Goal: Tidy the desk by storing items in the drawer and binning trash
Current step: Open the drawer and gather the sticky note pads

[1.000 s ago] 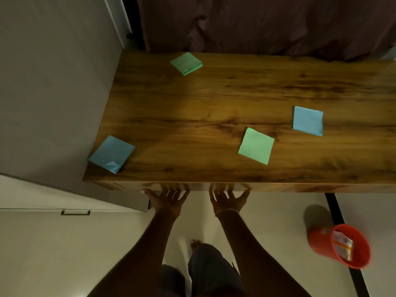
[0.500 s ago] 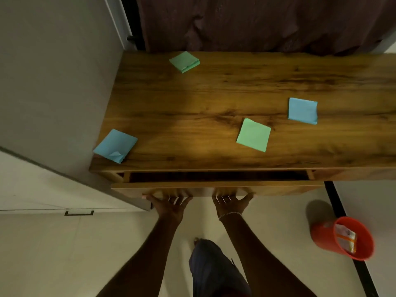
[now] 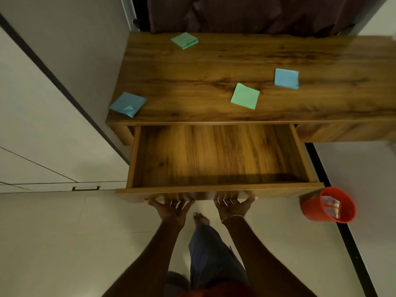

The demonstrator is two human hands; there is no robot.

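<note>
Gripping the underside of the drawer front, left hand (image 3: 172, 207) and right hand (image 3: 232, 205) sit palms up, fingers curled under the lip; each grip is closed on the drawer (image 3: 216, 155). Drawer is now pulled far out, whole wooden floor showing; half a second ago only a thin dark slot was visible. Red bin (image 3: 327, 205) on the floor right of the drawer, a wrapper inside. On the surface (image 3: 203, 78): blue pad (image 3: 128, 104) at the near left corner, green note (image 3: 245, 96) near the front edge, blue note (image 3: 286, 78) just beyond it to the right, green pad (image 3: 184, 40) far left. Notes unmoved.
</note>
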